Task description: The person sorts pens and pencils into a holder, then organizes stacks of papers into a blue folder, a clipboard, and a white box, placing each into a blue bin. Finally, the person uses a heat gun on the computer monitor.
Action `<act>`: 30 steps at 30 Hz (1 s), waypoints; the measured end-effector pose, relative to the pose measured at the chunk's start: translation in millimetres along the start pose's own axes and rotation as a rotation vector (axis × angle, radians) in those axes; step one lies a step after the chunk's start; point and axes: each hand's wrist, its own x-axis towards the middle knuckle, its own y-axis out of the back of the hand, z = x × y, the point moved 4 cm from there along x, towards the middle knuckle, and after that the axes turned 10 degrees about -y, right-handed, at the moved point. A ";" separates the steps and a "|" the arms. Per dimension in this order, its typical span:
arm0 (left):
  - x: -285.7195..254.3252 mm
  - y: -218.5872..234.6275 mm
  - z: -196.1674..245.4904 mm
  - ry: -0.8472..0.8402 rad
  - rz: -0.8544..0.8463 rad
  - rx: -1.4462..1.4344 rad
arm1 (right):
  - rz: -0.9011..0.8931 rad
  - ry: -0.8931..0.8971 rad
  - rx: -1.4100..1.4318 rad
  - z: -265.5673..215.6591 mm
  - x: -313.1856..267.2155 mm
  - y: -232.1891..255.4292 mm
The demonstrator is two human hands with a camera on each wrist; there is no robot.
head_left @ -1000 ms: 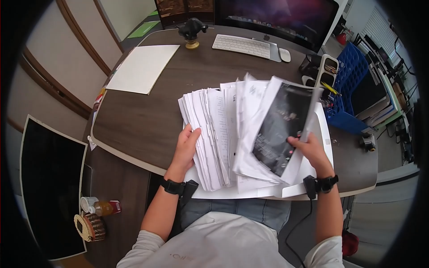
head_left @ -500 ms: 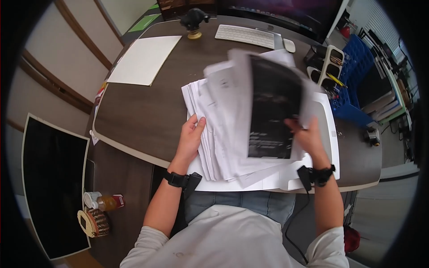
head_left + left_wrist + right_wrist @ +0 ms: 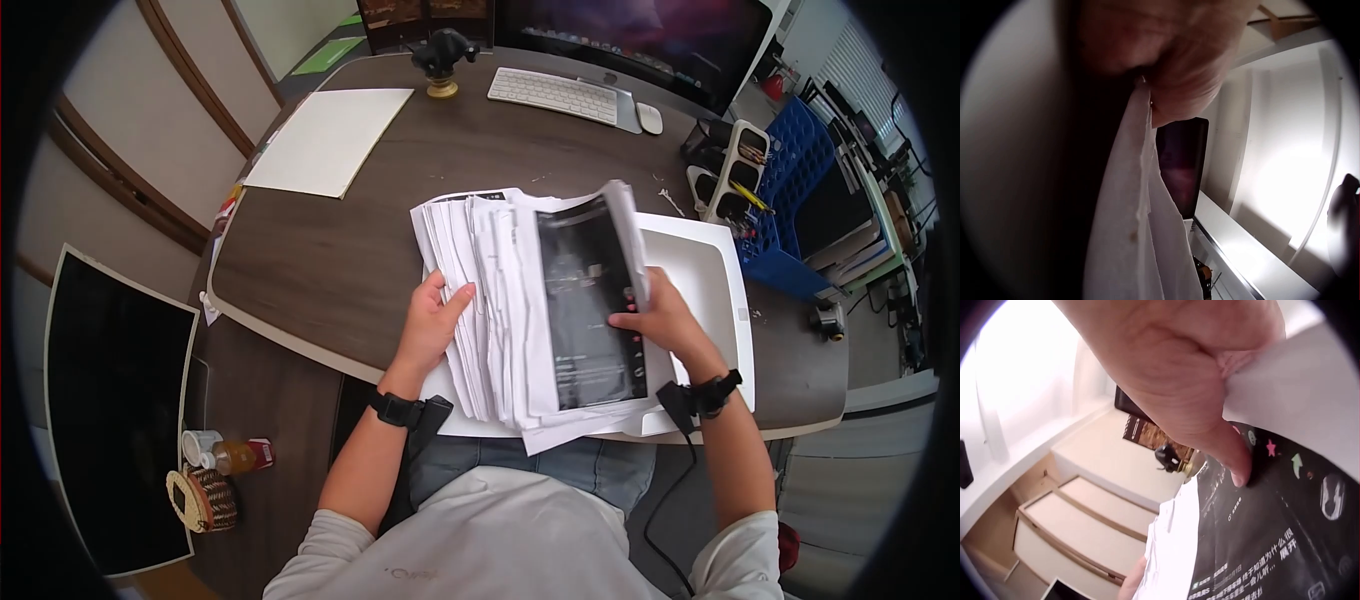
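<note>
A thick, uneven stack of white papers (image 3: 462, 300) is held between both hands in the head view. My left hand (image 3: 428, 325) grips its left edge, thumb on top; in the left wrist view, paper edges (image 3: 1119, 206) run into that hand's grasp. My right hand (image 3: 668, 318) pinches the right edge, its thumb lying over a sheet printed mostly black (image 3: 585, 350). In the right wrist view this sheet (image 3: 1260, 519) carries white text and small coloured icons. The fingers beneath the papers are hidden. Under the stack lies a shallow white tray (image 3: 735, 300).
A white board (image 3: 330, 140) lies at the desk's far left. A keyboard (image 3: 555, 95), mouse (image 3: 649, 119) and monitor (image 3: 640, 45) stand at the back, beside a black figurine (image 3: 443, 55). A pen organizer (image 3: 740, 150) and blue file rack (image 3: 785, 255) are on the right.
The right hand swung the black-printed sheet and loose papers up and leftward, then lowered them against the stack. The left hand kept its grip on the left edge throughout.
</note>
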 end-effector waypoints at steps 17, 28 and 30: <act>5.3 -3.0 6.2 -0.183 -0.107 0.213 | 0.250 0.049 0.855 61.4 -51.0 63.6; 8.5 -9.0 -3.7 0.218 -0.085 0.048 | 0.093 0.008 0.230 -6.0 -12.8 1.1; 13.1 -3.7 -6.6 0.189 -0.058 0.129 | 0.206 0.019 0.476 3.1 -16.0 6.1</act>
